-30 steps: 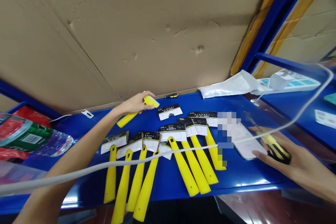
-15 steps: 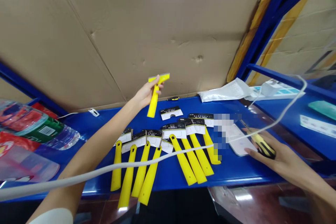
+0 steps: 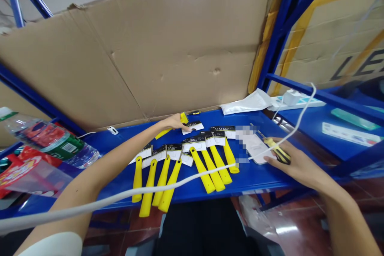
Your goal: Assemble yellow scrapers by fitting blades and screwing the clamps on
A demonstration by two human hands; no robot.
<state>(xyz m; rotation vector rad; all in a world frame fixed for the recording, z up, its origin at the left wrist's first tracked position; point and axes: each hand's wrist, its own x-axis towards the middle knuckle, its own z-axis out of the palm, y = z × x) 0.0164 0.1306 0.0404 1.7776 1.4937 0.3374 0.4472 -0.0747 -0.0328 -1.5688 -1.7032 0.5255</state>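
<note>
My left hand (image 3: 173,122) is closed on a yellow scraper (image 3: 184,118), low over the back of the blue shelf. Its thumb reaches the edge of a black-and-white packaging card (image 3: 198,126). In my right hand (image 3: 297,166) is a screwdriver (image 3: 281,153) with a yellow-and-black handle, its shaft pointing up and left. Beside that hand lies a phone-like flat slab (image 3: 260,149), partly blurred out. Several yellow scrapers (image 3: 147,192) with cards over their heads lie at the left front. Another such group (image 3: 213,168) fans out right of them.
A white cable (image 3: 192,180) crosses the view in front of the scrapers. Bottle (image 3: 64,144) and plastic cup (image 3: 33,176) stand at left. Toward the back are a small yellow-black tool (image 3: 195,113), white packet (image 3: 247,102) and power strip (image 3: 276,104). Cardboard (image 3: 180,48) walls the rear.
My left hand has brought the scraper down from in front of the cardboard to beside the loose card. My right hand still holds the screwdriver. The whole view has shifted somewhat.
</note>
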